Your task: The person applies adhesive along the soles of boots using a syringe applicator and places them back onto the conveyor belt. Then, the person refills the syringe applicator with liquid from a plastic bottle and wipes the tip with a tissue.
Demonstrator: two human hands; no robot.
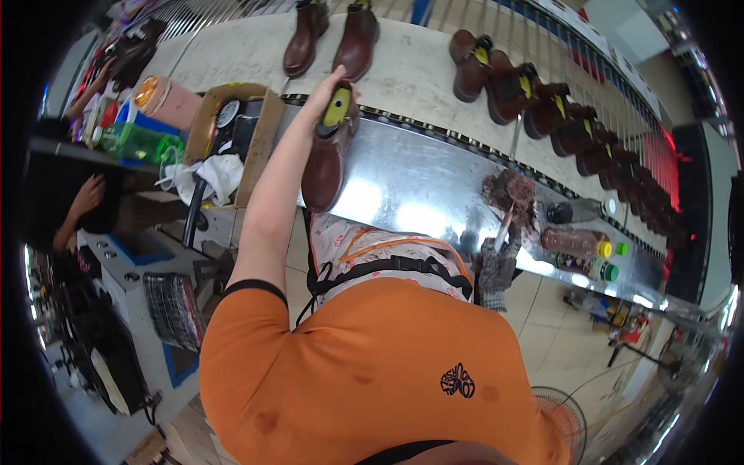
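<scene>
1. gripping a brown boot point(324, 170) by its collar with the left hand point(330, 91), curling the fingers closely round it.
2. holding it on the body side of the fingers, over a metal ledge point(418, 163), pointing its toe bodyward.
3. having two more boots point(356, 46) just beyond the fingers, on a pale belt point(418, 70).
4. having a cardboard box point(260, 143) left of the fingers.
5. not showing the right hand; cannot tell.

The left hand point(323, 97) is holding a brown boot point(323, 174) at the metal counter point(426, 178). More boots point(504, 98) are standing beyond the counter.

Left arm point(269, 182) outstretched, hand point(324, 94) curled.
</scene>
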